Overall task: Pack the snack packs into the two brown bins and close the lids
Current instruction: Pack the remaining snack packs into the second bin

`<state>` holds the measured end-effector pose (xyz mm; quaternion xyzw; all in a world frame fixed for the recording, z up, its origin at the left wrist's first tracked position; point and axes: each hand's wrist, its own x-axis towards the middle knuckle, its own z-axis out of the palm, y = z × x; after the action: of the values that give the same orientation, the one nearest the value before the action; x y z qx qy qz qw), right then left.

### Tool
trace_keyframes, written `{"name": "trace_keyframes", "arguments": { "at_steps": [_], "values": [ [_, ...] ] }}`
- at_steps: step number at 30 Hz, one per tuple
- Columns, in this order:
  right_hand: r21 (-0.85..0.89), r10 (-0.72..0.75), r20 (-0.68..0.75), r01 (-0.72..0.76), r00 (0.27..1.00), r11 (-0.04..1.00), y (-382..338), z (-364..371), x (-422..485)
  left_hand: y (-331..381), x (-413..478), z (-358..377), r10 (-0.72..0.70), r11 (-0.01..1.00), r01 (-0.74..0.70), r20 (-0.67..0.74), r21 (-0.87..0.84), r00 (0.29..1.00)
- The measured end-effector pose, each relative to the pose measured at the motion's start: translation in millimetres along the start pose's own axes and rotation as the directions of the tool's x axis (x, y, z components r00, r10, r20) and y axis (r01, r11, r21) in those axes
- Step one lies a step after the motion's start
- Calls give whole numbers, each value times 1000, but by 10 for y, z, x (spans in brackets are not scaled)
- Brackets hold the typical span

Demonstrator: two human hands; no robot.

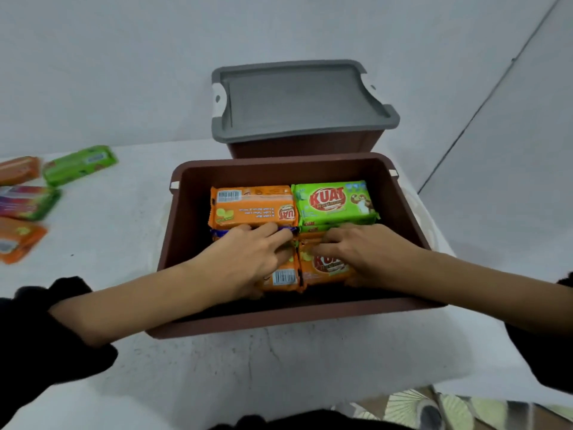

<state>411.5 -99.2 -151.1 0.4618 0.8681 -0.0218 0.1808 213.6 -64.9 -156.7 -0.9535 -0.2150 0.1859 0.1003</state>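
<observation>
Nearest is the open brown bin (279,321), with both hands down inside it. The left hand (248,256) is flat with straight fingers, pressing the barcode-side orange pack (280,279), fingertips on the purple pack (221,234). The right hand (366,252) lies on the orange KUAT pack (325,268), fingers slightly bent; cannot tell if it grips or just presses.

Risk: the packs sit tight, so pushing one probably tips or lifts its neighbour, and a raised pack could stop a lid seating.

Just beyond the fingertips, the far orange pack (251,206) and green KUAT pack (335,201) lie flat by the far wall. Well left of the left hand are four loose packs (79,164) on the white table (248,367), blurred and unpacked; room for them here looks short. Beyond both hands is the second brown bin (304,147) with its grey lid (297,100) on. No lid for the open bin is in view.
</observation>
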Motion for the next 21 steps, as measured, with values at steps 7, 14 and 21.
{"name": "trace_keyframes", "arguments": {
  "at_steps": [7,14,21],
  "values": [
    [-15,-75,10,75,997,997,-24,-27,136,8,58,43,-33,994,35,22,-108,999],
    [47,-49,32,48,998,998,-37,-61,166,-9,80,54,-23,989,26,18,-144,1000],
    [160,-34,12,32,999,987,-40,-350,177,-179,-64,-114,-82,904,45,-69,-426,994]
  ]
}}
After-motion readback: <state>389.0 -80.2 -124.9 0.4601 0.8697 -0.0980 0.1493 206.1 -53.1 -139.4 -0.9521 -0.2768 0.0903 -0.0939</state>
